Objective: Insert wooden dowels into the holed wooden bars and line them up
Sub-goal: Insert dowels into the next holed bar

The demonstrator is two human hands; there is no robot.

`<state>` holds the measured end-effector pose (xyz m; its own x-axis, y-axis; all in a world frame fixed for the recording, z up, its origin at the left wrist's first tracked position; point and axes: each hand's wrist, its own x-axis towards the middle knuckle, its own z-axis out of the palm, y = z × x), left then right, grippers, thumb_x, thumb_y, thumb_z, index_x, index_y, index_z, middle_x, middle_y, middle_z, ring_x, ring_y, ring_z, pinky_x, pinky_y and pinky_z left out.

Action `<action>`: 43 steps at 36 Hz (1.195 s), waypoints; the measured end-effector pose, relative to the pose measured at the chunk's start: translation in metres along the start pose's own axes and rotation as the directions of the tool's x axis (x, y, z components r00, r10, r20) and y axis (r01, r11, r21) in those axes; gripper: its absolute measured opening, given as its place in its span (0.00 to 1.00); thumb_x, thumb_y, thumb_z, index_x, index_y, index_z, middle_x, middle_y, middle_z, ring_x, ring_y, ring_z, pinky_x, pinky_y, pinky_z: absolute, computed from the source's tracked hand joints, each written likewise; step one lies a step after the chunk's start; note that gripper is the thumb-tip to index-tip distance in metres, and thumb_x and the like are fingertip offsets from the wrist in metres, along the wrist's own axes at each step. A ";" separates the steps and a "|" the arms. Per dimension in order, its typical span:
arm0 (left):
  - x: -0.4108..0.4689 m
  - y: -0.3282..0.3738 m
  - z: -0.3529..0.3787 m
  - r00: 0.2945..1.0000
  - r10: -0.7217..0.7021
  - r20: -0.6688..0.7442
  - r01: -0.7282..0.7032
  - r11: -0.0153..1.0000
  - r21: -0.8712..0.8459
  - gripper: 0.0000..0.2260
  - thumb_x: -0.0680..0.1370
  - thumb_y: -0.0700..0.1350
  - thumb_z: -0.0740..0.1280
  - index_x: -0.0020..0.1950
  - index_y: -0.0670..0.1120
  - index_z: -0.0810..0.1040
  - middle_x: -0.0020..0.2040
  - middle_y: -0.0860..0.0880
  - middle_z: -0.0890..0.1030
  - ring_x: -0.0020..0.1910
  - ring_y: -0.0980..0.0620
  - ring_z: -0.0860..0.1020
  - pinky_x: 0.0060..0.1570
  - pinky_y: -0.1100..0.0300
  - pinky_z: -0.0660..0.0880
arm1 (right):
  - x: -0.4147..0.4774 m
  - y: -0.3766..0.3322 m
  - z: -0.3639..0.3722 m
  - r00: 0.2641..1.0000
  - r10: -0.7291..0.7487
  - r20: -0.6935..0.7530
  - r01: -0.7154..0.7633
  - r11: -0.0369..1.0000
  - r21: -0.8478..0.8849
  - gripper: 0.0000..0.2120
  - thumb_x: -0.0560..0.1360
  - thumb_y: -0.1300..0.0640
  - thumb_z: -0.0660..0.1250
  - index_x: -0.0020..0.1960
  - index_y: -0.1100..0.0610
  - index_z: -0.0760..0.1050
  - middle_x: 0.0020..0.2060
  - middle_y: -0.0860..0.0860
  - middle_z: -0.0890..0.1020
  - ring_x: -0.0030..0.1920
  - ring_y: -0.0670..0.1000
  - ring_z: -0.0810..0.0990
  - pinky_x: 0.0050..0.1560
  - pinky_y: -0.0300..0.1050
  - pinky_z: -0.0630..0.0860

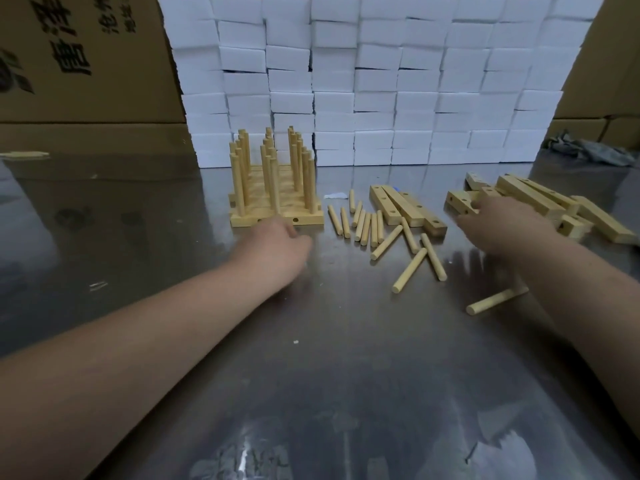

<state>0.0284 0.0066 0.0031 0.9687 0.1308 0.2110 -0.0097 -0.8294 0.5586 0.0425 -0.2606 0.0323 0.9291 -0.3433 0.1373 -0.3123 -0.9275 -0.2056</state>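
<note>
Pale wood on a grey steel table [346,358], split roughly into done and not done. Toward the back edge, left of centre: the finished bars [256,192], pushed side by side into one block, with upright dowels [273,174] standing in three lines from front to back. Counts as the completed share and looks neatly lined up. Just in front of that block: the left hand [277,242], blurred, knuckles up, fingers turned down toward the table. Seems to hold nothing, but cannot tell how far open, or whether touching the nearest bar. Further right, around the middle of the table: loose dowels [367,226], some lying parallel in a batch, others scattered at angles toward the front. Right beside them: three empty bars [403,207], flat against one another, holes up and unfilled. Near the right edge: the right hand [502,226], palm down, fingers stretched forward onto a jumbled pile of bars [533,197], touching a short holed piece [459,202] at its left end. Cannot tell whether closed round anything. Nearer the front: one stray dowel [495,301], partly hidden under that forearm. Judging by the heap and the spare dowels, well under way but far from over, with many bars left to fill and add to the row.
</note>
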 end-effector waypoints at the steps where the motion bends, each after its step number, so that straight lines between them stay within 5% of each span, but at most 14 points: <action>1: -0.007 0.008 0.004 0.999 0.026 0.032 -0.026 0.999 -0.030 0.05 0.74 0.53 0.61 0.43 0.53 0.73 0.40 0.55 0.74 0.41 0.52 0.73 0.37 0.59 0.67 | 0.001 0.001 0.003 1.000 -0.014 0.015 0.014 1.000 0.000 0.17 0.78 0.49 0.56 0.62 0.57 0.71 0.50 0.56 0.77 0.47 0.56 0.74 0.44 0.50 0.71; 4: -0.021 0.026 0.017 0.992 0.104 0.077 -0.097 0.991 -0.091 0.07 0.74 0.54 0.61 0.42 0.53 0.74 0.39 0.57 0.75 0.40 0.56 0.73 0.36 0.60 0.68 | 0.002 0.001 0.005 0.999 -0.040 -0.025 0.040 0.999 0.003 0.13 0.78 0.52 0.58 0.58 0.56 0.73 0.46 0.56 0.77 0.41 0.53 0.74 0.35 0.46 0.70; 7: -0.029 0.031 0.025 0.988 0.148 0.048 -0.143 0.985 -0.097 0.06 0.74 0.53 0.62 0.41 0.53 0.75 0.38 0.56 0.76 0.39 0.56 0.74 0.37 0.60 0.71 | 0.002 0.002 0.002 0.988 -0.004 -0.154 0.005 1.000 0.001 0.17 0.76 0.56 0.60 0.64 0.55 0.71 0.50 0.57 0.77 0.45 0.57 0.74 0.43 0.52 0.76; 9: -0.030 0.029 0.025 0.988 0.155 0.026 -0.151 0.981 -0.120 0.06 0.74 0.52 0.62 0.40 0.53 0.75 0.38 0.57 0.76 0.39 0.56 0.74 0.38 0.60 0.71 | 0.003 0.004 0.001 0.993 0.025 -0.114 -0.028 0.999 -0.027 0.19 0.74 0.59 0.62 0.65 0.56 0.70 0.48 0.58 0.76 0.46 0.58 0.75 0.47 0.56 0.77; 15: -0.030 0.015 0.016 0.984 0.178 0.015 -0.168 0.951 -0.258 0.08 0.75 0.50 0.63 0.35 0.53 0.76 0.31 0.57 0.76 0.34 0.57 0.74 0.32 0.62 0.66 | 0.005 0.003 0.004 0.991 0.039 -0.126 -0.041 0.999 -0.011 0.18 0.73 0.64 0.63 0.63 0.58 0.72 0.38 0.55 0.72 0.37 0.54 0.74 0.39 0.49 0.76; 20: -0.030 0.011 0.012 0.988 0.155 -0.004 -0.147 0.928 -0.342 0.09 0.74 0.50 0.63 0.35 0.52 0.78 0.27 0.57 0.76 0.31 0.57 0.74 0.32 0.61 0.67 | 0.001 0.003 -0.001 0.961 0.080 -0.264 -0.050 0.992 0.120 0.19 0.72 0.69 0.62 0.62 0.62 0.73 0.46 0.60 0.76 0.44 0.59 0.76 0.44 0.53 0.77; 24: -0.032 0.013 0.009 0.981 0.193 0.005 -0.175 0.898 -0.404 0.10 0.76 0.53 0.62 0.36 0.55 0.77 0.29 0.62 0.77 0.31 0.63 0.74 0.31 0.63 0.66 | -0.013 -0.007 -0.017 0.876 0.010 -0.482 0.125 0.961 0.246 0.21 0.75 0.68 0.58 0.68 0.62 0.69 0.65 0.61 0.70 0.62 0.62 0.70 0.60 0.53 0.68; 29: -0.036 0.020 0.006 0.974 0.221 0.039 -0.143 0.745 -0.652 0.07 0.77 0.54 0.58 0.43 0.61 0.75 0.42 0.60 0.79 0.41 0.61 0.76 0.45 0.61 0.71 | -0.057 -0.035 -0.026 0.681 -0.258 -0.685 0.537 0.813 0.228 0.16 0.75 0.64 0.61 0.61 0.60 0.75 0.57 0.55 0.76 0.53 0.49 0.72 0.53 0.43 0.67; 32: -0.038 0.026 0.005 0.958 0.226 0.175 0.029 0.534 -0.845 0.10 0.80 0.54 0.53 0.50 0.56 0.74 0.48 0.51 0.81 0.40 0.55 0.79 0.46 0.59 0.75 | -0.088 -0.060 -0.010 0.626 -0.470 -0.622 0.722 0.650 0.236 0.11 0.74 0.64 0.65 0.55 0.58 0.79 0.48 0.48 0.75 0.47 0.41 0.69 0.49 0.36 0.67; 36: -0.037 0.027 0.001 0.948 0.162 0.275 0.221 0.286 -0.932 0.16 0.81 0.51 0.54 0.60 0.43 0.72 0.45 0.44 0.81 0.37 0.50 0.80 0.38 0.59 0.77 | -0.105 -0.076 0.007 0.614 -0.719 -0.326 0.780 0.493 0.385 0.10 0.72 0.60 0.69 0.53 0.56 0.81 0.46 0.46 0.78 0.45 0.42 0.74 0.50 0.38 0.71; 39: -0.035 0.024 0.002 0.983 0.094 0.155 0.103 0.414 -0.904 0.09 0.80 0.45 0.58 0.54 0.45 0.76 0.41 0.46 0.80 0.41 0.46 0.80 0.42 0.54 0.77 | -0.104 -0.073 0.006 0.581 -0.787 -0.210 0.768 0.444 0.462 0.11 0.73 0.56 0.66 0.54 0.53 0.81 0.46 0.46 0.82 0.45 0.42 0.77 0.49 0.41 0.74; 43: -0.036 0.023 0.003 0.991 0.061 0.117 0.072 0.490 -0.869 0.09 0.81 0.44 0.56 0.44 0.48 0.73 0.31 0.50 0.76 0.21 0.54 0.72 0.23 0.64 0.67 | -0.084 -0.059 -0.003 0.761 -0.566 -0.318 0.645 0.606 0.465 0.12 0.75 0.54 0.62 0.56 0.47 0.80 0.40 0.39 0.80 0.33 0.34 0.75 0.38 0.34 0.72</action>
<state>-0.0062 -0.0185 0.0062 0.9887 0.0149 0.1493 -0.1500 0.0746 0.9859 -0.0173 -0.1771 0.0356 0.8208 0.2161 0.5287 0.5018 -0.7150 -0.4867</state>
